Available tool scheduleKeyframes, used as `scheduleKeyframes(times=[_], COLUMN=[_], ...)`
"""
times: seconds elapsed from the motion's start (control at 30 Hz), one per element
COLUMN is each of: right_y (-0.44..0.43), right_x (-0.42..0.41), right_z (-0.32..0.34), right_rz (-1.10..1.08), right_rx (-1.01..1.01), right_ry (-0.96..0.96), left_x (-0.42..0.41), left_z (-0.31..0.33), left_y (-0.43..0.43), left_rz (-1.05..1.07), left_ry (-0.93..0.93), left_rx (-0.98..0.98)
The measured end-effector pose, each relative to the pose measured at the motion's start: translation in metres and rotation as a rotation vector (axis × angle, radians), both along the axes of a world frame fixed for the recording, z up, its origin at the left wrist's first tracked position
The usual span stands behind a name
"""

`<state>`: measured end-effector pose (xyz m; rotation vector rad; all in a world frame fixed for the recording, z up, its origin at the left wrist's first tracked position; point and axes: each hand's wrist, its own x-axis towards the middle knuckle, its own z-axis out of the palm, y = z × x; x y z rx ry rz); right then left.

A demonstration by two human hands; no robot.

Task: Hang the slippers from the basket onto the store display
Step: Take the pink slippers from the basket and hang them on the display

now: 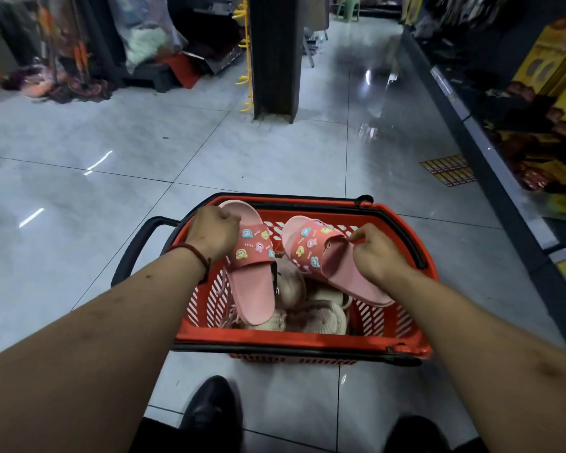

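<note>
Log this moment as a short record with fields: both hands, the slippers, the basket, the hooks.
left grip: hand curled round the edge of the left pink slipper
right grip: hand pinching the right pink slipper at its strap
slipper position: both held over the basket, neither hung yet
basket: red, on the tiled floor, pale fluffy slippers inside
hooks: yellow, down the side of a dark pillar ahead

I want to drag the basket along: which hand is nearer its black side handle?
Left. The left hand holds a slipper just beside the handle; the right hand holds the other slipper across the basket.
</note>
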<state>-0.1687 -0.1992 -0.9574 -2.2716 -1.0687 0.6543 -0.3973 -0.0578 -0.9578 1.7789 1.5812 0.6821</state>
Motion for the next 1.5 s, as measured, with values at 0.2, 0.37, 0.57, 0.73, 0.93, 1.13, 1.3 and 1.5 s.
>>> scheduleKeyframes(times=[0.2, 0.37, 0.57, 0.73, 0.93, 1.13, 1.3, 1.5], right_y=[0.002, -0.006, -0.01, -0.013, -0.019, -0.017, -0.016, -0.01], right_x=[0.001, 0.005, 0.008, 0.01, 0.014, 0.017, 0.015, 0.009], right_z=[0.007, 0.014, 0.017, 0.018, 0.019, 0.012, 0.009, 0.001], right_rz=[-0.188, -0.102, 0.063, 0.081, 0.087, 0.049, 0.057, 0.06], right_rx=[0.108, -0.002, -0.17, -0.235, -0.269, -0.225, -0.229, -0.203], right_ry=[0.124, 0.082, -0.052, -0.11, -0.111, -0.099, -0.088, 0.0], left_x=[0.016, 0.024, 0.029, 0.028, 0.024, 0.016, 0.01, 0.012], left_z=[0.0, 0.003, 0.015, 0.012, 0.023, 0.026, 0.029, 0.026], left_y=[0.003, 0.006, 0.01, 0.018, 0.013, 0.017, 0.021, 0.02], left_rz=[0.151, 0.263, 0.359, 0.413, 0.406, 0.481, 0.568, 0.581], left_ry=[-0.066, -0.14, -0.261, -0.361, -0.417, -0.478, -0.573, -0.743], left_rx=[-0.067, -0.052, -0.06, -0.083, -0.103, -0.129, -0.103, -0.168])
